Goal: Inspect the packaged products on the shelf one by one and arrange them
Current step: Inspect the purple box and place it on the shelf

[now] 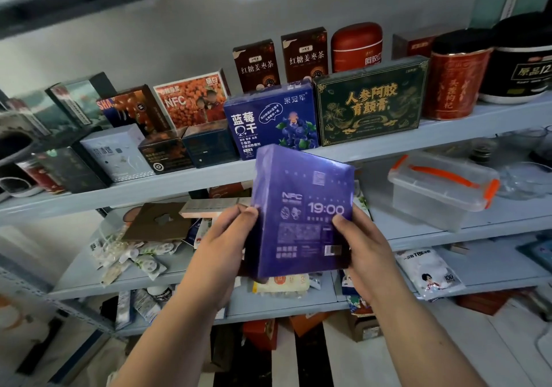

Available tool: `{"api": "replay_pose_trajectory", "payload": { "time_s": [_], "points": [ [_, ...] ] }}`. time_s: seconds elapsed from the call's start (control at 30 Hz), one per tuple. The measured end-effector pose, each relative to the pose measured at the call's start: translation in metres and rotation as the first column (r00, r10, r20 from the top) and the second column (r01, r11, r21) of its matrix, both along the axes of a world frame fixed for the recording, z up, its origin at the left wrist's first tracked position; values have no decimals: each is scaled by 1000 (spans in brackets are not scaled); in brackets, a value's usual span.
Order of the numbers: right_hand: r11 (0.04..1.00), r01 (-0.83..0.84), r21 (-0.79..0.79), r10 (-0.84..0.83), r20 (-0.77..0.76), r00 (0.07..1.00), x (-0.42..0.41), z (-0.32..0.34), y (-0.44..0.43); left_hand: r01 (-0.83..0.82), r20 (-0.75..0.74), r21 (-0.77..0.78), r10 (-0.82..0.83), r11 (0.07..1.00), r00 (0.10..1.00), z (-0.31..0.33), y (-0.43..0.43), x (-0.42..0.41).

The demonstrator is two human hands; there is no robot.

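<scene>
A purple box (301, 210) printed with "NFC" and "19:00" is held up in front of the shelf, its back face toward me. My left hand (222, 246) grips its left edge, thumb on the front. My right hand (363, 244) grips its right edge, thumb on the printed face. Just behind it on the upper shelf (448, 131) stand a blue blueberry box (270, 119) and a dark green box with gold lettering (370, 102). Brown tea boxes (303, 54) and red canisters (455, 83) stand further back.
Several boxes crowd the upper shelf's left part, among them an orange NFC box (191, 99) and a white box (115, 155). A clear plastic container with orange clips (442, 190) sits on the middle shelf at right. Loose sachets (134, 255) lie on the middle shelf's left.
</scene>
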State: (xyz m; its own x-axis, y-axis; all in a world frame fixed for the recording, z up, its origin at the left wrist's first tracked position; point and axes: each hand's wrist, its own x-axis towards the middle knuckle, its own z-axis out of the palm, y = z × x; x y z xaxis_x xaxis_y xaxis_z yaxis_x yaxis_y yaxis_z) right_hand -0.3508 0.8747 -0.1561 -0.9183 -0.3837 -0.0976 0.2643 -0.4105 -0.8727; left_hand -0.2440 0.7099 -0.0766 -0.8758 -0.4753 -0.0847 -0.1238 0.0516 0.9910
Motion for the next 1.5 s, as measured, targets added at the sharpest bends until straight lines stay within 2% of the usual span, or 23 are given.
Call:
{"api": "replay_pose_trajectory", "payload": {
  "time_s": [0.13, 0.27, 0.5, 0.67, 0.8, 0.9, 1.0, 1.13, 1.33, 1.4, 1.5],
  "points": [
    [998, 34, -48, -34, 15, 999, -2, 12, 2, -59, -57, -12, 58, 998, 997, 0, -7, -4],
    [987, 80, -136, -67, 97, 993, -7, 19, 7, -112, -10, 55, 113, 992, 994, -13, -20, -11],
    [967, -91, -239, 73, -84, 994, -4, 27, 7, -171, 28, 219, 169, 961, 985, -49, -27, -23],
    [950, -198, -242, 159, -171, 972, 1, 29, 4, -58, 70, 230, 43, 971, 997, -59, -14, -26],
    [967, -184, -175, 150, -190, 970, 2, 29, 2, 73, 66, 174, -86, 982, 994, -65, -1, -22],
    [991, -113, -73, 92, -238, 967, 1, 32, 3, 54, 123, 354, -104, 934, 987, -61, 12, -22],
    [997, -59, -44, 50, -193, 980, -2, 32, 3, 89, 216, 430, -198, 898, 956, -55, 22, -20],
    [1000, -25, 16, 27, -163, 986, -2, 30, 3, 90, 247, 526, -253, 846, 935, -58, 24, -17],
    [994, -25, 105, 44, -181, 983, 0, 18, 2, 136, 74, 644, -238, 753, 968, -60, 22, -15],
    [988, -38, 147, 54, -101, 993, -1, 13, -2, 185, 39, 636, -271, 749, 962, -58, 26, -13],
    [980, -199, 23, 196, 79, 977, -5, 2, -5, 217, 16, 627, -290, 749, 957, -51, 35, -6]
  ]
}}
